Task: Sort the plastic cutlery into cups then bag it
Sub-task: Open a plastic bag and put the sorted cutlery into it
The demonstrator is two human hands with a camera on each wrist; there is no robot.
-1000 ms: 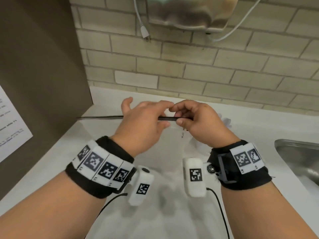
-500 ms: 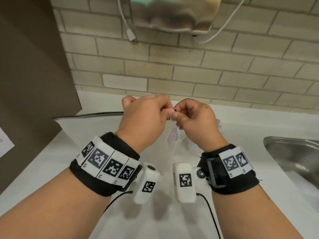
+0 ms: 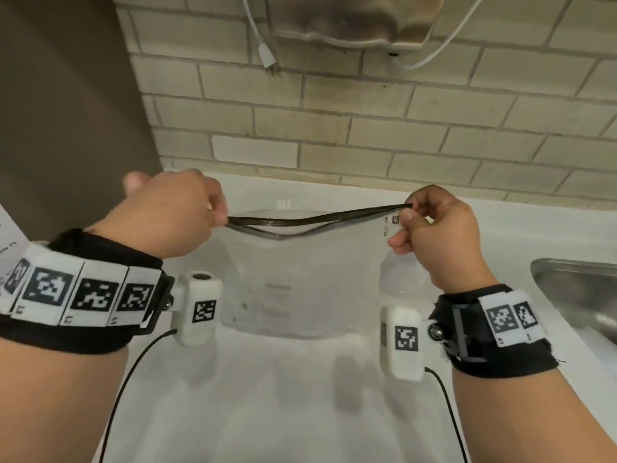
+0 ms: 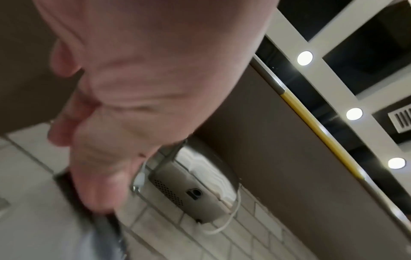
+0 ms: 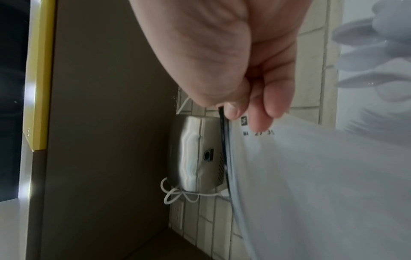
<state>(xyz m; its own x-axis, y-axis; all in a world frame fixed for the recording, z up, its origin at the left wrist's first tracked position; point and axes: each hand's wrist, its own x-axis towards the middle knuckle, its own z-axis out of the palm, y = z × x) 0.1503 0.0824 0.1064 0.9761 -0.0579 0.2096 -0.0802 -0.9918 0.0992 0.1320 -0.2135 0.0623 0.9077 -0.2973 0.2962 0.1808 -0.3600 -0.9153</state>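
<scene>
bag (image 3: 300,279) between hands, over counter (image 3: 300,412) — sink (image 3: 574,295) right | dryer (image 3: 350,21) above

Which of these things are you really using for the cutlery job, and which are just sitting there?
Part of the job:
- clear zip bag, mouth partly open
- left hand, pinching one end of the bag's black zip strip
- right hand, pinching the other end
- white plastic spoons, seen through the bag

Just there:
- steel sink
- metal box on the wall
- dangling white plug
- white counter
</scene>
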